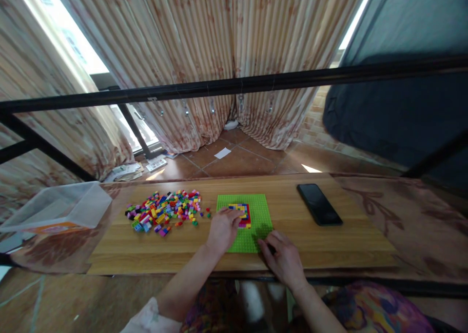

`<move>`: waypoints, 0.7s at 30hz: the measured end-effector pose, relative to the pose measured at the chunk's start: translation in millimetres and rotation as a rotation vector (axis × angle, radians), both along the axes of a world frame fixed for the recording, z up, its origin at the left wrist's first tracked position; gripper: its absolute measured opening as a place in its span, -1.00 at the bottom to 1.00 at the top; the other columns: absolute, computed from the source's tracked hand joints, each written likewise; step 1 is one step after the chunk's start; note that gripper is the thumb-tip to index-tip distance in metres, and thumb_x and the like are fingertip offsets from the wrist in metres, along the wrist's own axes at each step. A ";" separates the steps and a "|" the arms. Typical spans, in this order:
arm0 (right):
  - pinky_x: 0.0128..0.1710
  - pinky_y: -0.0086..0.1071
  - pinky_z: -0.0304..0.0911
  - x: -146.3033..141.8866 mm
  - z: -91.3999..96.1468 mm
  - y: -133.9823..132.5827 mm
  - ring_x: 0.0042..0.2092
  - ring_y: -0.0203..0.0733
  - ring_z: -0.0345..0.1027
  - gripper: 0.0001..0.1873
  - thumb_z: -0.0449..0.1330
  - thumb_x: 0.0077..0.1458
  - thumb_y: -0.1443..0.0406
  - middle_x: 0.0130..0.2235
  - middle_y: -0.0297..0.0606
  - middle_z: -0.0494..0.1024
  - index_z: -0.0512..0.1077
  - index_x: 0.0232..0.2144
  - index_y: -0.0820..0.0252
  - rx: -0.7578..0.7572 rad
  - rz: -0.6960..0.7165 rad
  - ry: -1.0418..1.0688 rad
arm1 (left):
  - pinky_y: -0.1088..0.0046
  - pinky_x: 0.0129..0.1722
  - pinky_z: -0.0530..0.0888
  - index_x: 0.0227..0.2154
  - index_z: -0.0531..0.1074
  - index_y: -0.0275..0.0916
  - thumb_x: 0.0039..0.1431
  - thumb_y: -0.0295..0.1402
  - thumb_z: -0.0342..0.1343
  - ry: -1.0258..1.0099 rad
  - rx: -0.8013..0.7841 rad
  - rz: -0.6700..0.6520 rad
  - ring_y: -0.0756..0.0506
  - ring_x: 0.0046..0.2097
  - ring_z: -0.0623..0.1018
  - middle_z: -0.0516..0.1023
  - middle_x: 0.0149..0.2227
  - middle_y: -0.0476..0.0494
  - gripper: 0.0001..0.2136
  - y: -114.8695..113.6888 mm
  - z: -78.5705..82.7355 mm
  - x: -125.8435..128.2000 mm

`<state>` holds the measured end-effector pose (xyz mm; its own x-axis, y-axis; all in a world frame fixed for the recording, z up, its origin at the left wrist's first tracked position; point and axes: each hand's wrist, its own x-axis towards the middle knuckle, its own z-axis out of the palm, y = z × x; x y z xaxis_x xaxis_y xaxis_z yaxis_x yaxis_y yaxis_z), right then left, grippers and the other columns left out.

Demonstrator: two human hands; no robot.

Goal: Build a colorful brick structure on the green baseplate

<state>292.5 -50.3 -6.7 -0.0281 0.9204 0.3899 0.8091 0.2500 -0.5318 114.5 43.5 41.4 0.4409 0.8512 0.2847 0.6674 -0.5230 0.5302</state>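
My left hand (224,226) reaches over a green studded baseplate (260,207), its fingers drawn together with the tips on a small block of joined toy bricks (248,218). Red, yellow, blue and other colours show in that block. Whatever piece may be under those fingertips is hidden. At the plate's lower right corner is my right hand (284,259), fingers curled and thumb on the plate, closed about its edge. A heap of loose toy bricks (168,208) in many colours lies to the left.
A black phone (319,204) lies on the wooden board (146,255) at right. At far left stands a translucent plastic bin (62,206). A dark metal rail (204,88) crosses beyond the table, before striped curtains (175,35). Papers (126,171) lie on the tiled floor.
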 end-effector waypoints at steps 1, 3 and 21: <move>-0.34 -0.40 0.14 -0.1 0.1 -0.1 -0.36 -0.24 0.26 -0.65 0.00 0.25 0.20 -0.46 -0.29 0.35 0.32 -0.56 0.14 -0.001 0.000 0.001 | 0.27 -0.01 0.43 -0.24 0.55 -0.15 0.17 -0.51 0.04 -0.014 -0.010 0.005 -0.08 -0.20 0.55 0.63 -0.28 -0.06 -0.79 0.2 -0.5 0.3; -0.33 -0.40 0.15 -0.1 -0.6 -0.3 -0.35 -0.24 0.27 -0.64 0.01 0.25 0.19 -0.46 -0.28 0.36 0.33 -0.56 0.13 -0.001 -0.003 0.005 | 0.26 -0.03 0.44 -0.26 0.55 -0.17 0.17 -0.51 0.04 -0.050 -0.035 0.023 -0.09 -0.18 0.55 0.63 -0.26 -0.07 -0.79 0.6 -0.4 0.1; -0.29 -0.35 0.33 -47.9 55.6 17.6 -0.32 -0.21 0.43 -0.76 0.23 0.00 0.13 -0.34 -0.25 0.60 0.52 -0.34 0.17 -0.090 -0.157 1.053 | 0.51 -0.26 0.43 -0.40 0.52 -0.27 -0.04 -0.44 0.18 -0.759 -0.669 0.024 -0.01 -0.33 0.52 0.57 -0.40 -0.04 -0.91 -43.5 28.3 12.5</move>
